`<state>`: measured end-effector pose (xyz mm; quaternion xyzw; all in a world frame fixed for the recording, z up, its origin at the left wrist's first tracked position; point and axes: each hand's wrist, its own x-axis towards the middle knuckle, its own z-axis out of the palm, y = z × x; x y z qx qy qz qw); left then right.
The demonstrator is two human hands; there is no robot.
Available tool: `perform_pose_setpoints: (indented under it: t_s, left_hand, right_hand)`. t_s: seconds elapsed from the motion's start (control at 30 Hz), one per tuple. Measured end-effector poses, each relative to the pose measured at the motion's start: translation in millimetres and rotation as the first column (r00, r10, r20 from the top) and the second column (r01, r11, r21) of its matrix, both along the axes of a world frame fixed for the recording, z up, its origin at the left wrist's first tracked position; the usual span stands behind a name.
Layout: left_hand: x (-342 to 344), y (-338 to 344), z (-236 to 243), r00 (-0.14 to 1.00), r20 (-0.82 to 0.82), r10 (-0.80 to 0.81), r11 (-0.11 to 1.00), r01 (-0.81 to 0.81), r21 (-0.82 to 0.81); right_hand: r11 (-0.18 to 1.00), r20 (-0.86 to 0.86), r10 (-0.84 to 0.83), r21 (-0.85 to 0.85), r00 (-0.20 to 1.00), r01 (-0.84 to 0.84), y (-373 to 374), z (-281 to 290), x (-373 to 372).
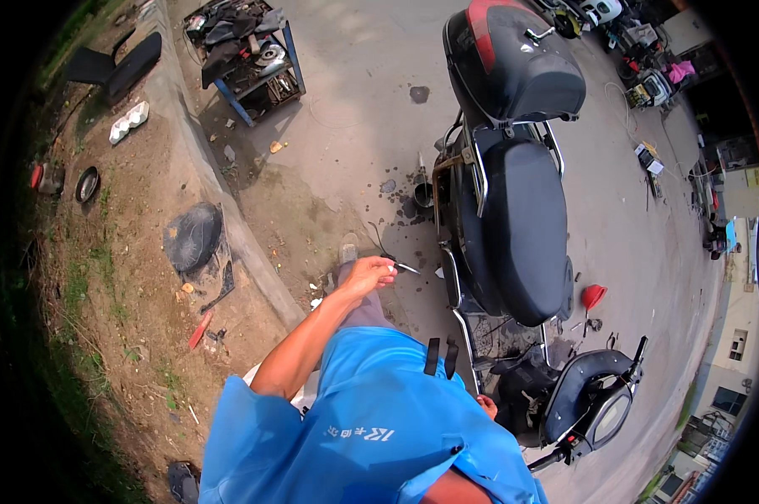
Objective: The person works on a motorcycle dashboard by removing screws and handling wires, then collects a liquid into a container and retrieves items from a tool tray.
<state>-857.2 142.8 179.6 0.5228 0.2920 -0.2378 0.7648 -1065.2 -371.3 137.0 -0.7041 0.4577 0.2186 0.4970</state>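
Observation:
My left hand (369, 277) is out in front of my body, left of the scooter, with its fingers pinched together. From the fingertips a slim pointed tool (408, 269) sticks out to the right; its exact kind is too small to tell. A small white bit shows at the same fingertips, and a dark curved cord lies just beyond them. Of my right hand (487, 406) only some fingers show past my blue shirt, beside the scooter's front part. The black scooter (527, 227) stands to my right, its long seat and rear top box (514, 63) uppermost.
A tool cart (253, 67) stands at the far left. A concrete kerb (228, 210) divides pavement from dirt, where a black seat-like piece (193, 238) lies. Right of the scooter is a red funnel (593, 296). A dark container (423, 195) sits among oil stains. Other scooters are parked far right.

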Motion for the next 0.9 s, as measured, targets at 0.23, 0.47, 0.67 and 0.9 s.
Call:
perform_pose_setpoints:
  t_s: [0.23,0.47,0.67,0.9]
  left_hand:
    - [70,140,15,0.996,-0.029,0.09,0.992,-0.087,0.095]
    - [141,275,-1,0.989,0.067,0.134,0.961,-0.146,0.234]
    - [269,292,22,0.981,0.046,-0.19,0.939,0.168,0.302]
    - [432,301,31,0.766,0.118,-0.631,0.716,0.518,0.468]
  right_hand:
    - [0.993,-0.089,0.077,0.097,0.993,-0.069,112,4,85]
    - [0.94,-0.177,0.263,-0.174,0.948,-0.293,221,-5,199]
    - [0.98,-0.233,0.11,-0.138,0.966,-0.145,285,-58,197]
    - [0.992,-0.296,0.101,-0.049,0.95,-0.12,405,-97,238]
